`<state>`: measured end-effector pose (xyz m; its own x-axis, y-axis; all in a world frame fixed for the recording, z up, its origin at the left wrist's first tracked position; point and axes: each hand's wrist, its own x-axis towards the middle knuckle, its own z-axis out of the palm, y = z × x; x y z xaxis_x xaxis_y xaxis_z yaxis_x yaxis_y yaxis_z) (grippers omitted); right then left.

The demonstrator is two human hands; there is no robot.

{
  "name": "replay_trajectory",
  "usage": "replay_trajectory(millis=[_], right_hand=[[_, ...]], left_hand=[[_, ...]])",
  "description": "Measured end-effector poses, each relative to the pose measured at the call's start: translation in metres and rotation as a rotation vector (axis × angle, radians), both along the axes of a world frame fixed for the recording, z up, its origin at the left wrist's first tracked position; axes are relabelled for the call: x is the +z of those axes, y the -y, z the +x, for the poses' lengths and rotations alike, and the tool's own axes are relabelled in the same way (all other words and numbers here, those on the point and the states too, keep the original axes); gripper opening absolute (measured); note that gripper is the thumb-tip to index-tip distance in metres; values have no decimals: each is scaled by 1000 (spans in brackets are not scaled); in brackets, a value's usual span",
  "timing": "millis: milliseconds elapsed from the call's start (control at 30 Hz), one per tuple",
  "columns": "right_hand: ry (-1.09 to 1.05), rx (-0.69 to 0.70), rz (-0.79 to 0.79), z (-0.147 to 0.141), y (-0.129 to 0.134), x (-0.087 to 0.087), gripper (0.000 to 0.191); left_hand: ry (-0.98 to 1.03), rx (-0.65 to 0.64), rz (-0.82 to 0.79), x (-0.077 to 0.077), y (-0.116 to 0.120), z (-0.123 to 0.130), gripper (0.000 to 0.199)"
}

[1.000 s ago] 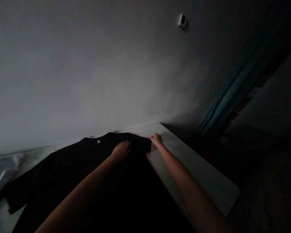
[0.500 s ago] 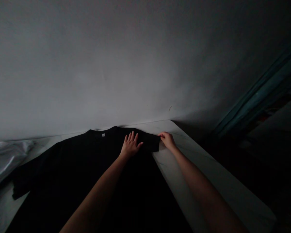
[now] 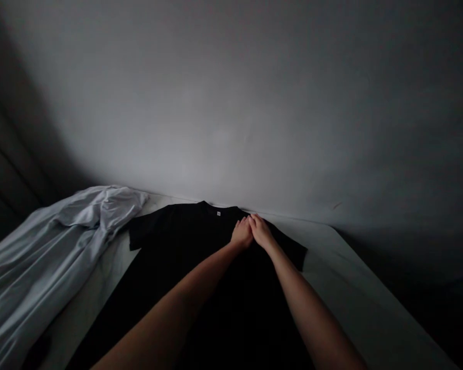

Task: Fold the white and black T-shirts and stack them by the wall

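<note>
1. One rumpled pale grey cloth [image 3: 54, 246] lies at far left, partly on the white surface [image 3: 355, 293], just beside the T-shirt's sleeve.
2. One black short-sleeved T-shirt [image 3: 185, 241] lies flat on that surface, its collar near the wall [image 3: 231, 113] and its one small neck label [image 3: 218, 214] showing.
3. The left hand [image 3: 241, 234] rests on the shirt just below the collar, its grip fingers together; whether it pinches cloth, I cannot tell.
4. The right hand [image 3: 261, 231] lies beside it on the shirt, fingers touching the left hand's; whether its grip pinches cloth, I cannot tell.
</note>
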<state>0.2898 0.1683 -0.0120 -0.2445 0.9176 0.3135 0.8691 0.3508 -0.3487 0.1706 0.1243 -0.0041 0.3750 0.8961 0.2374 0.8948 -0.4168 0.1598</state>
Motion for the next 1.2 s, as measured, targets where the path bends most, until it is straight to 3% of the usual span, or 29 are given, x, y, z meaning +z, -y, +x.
replay_trajectory(millis=[67, 133, 233, 333, 400, 467, 533, 667, 867, 1000, 1100, 1200], right_hand=[[54, 76, -70, -30, 3, -11, 52], [152, 101, -116, -37, 5, -17, 55], [262, -40, -174, -28, 2, -13, 56], [274, -155, -123, -35, -5, 1, 50], [250, -48, -35, -56, -8, 7, 45], [234, 81, 12, -81, -7, 8, 42], [245, 122, 5, -100, -6, 6, 40], [279, 58, -77, -107, -7, -1, 43], [302, 15, -192, -98, -7, -6, 49], [312, -14, -115, -100, -6, -5, 53], [248, -212, 14, -96, -5, -6, 58], [225, -358, -163, -89, -7, -7, 65]], left_hand=[[14, 96, -1, -2, 0, -45, 57], [13, 145, -37, -6, 0, -103, 56], [-43, 162, -125, -9, -3, -186, 57], [-65, 204, -117, -11, -10, -228, 55], [-47, 156, -42, -12, -15, -227, 54], [-26, 55, 10, -13, -22, -211, 52], [-21, -30, 1, -13, -29, -192, 48], [-10, 13, -29, -17, -42, -173, 45], [-2, 80, -38, -21, -44, -177, 47], [-20, 62, -60, -12, -37, -179, 50], [17, 220, 12, -10, -29, -186, 59], [21, 429, -51, -13, -23, -196, 68]])
